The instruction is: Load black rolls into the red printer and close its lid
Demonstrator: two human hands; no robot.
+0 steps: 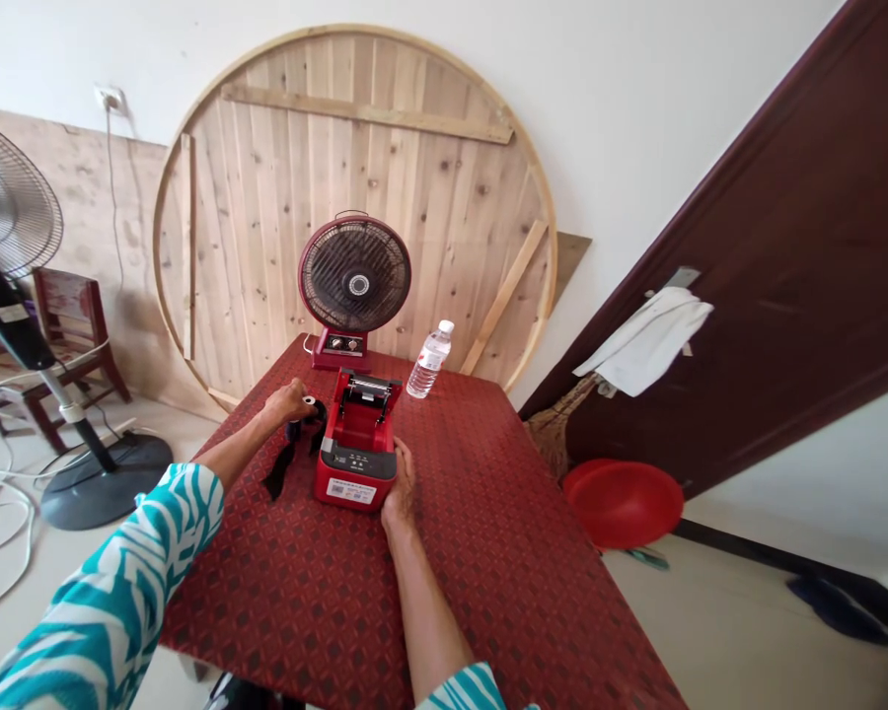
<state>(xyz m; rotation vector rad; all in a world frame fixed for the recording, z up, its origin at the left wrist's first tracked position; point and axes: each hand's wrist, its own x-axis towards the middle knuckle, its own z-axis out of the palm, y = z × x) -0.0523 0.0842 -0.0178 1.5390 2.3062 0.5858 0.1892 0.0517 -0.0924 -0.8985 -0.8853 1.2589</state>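
A red and black label printer stands on the patterned red table. Its top is raised, so the red inside and a dark roller at the back show. My right hand is pressed along the printer's right side, fingers curled against it; part of the grip is hidden. Left of the printer, my left hand is closed at a roll of black ribbon with a pale core end showing. A loose black tail of the ribbon lies across the tabletop.
Behind the printer stand a dark red table fan and a water bottle. A round wooden board leans on the wall. A pedestal fan is at left; a red basin sits right of the table.
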